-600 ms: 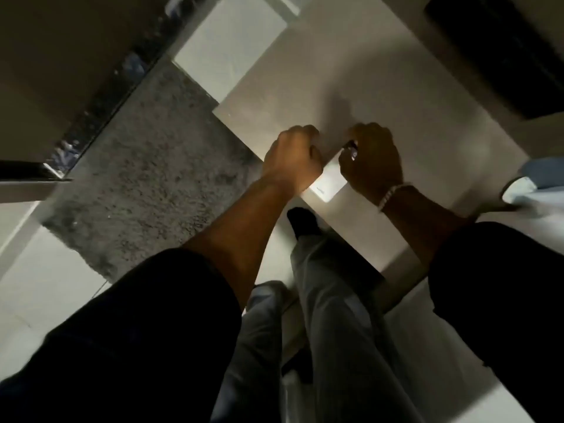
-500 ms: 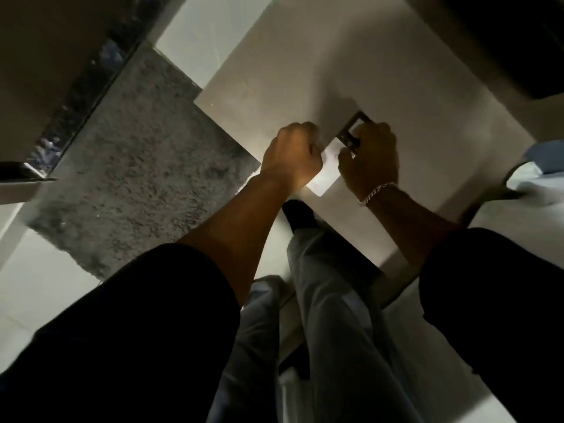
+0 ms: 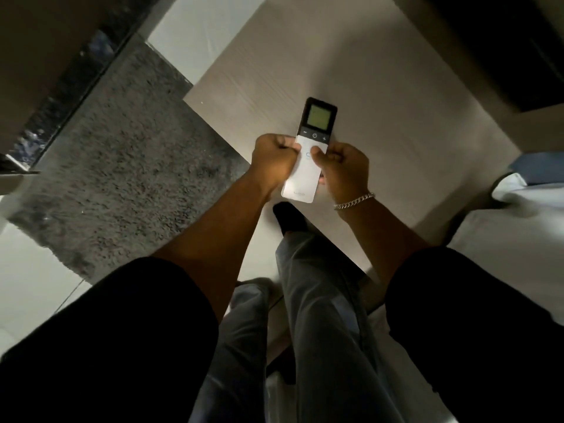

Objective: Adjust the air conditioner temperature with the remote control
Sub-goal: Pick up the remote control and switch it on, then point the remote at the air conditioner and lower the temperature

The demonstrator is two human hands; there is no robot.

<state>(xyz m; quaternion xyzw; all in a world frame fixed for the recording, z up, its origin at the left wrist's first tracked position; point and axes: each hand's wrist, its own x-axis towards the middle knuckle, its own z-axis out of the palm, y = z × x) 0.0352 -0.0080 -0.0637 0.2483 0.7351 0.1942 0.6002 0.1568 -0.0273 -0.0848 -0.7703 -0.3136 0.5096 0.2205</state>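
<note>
A slim remote control (image 3: 308, 166) with a white body and a black top, its small screen lit green, is held face up over a pale wooden table top (image 3: 396, 117). My left hand (image 3: 273, 158) grips its left edge, thumb on the white face. My right hand (image 3: 341, 166), with a chain bracelet on the wrist, grips its right edge, thumb resting on the white face just below the row of minus, power and plus buttons. The air conditioner itself is out of view.
A grey shaggy rug (image 3: 122, 166) lies on the floor to the left. My legs in grey trousers (image 3: 320, 300) and a dark sock (image 3: 288, 219) stand at the table's near edge. White bedding (image 3: 518, 227) is at right, a dark cabinet (image 3: 503, 44) at top right.
The remote was mostly hidden between both hands on the table; now it is turned face up with its lit screen showing, and both thumbs rest on its front.
</note>
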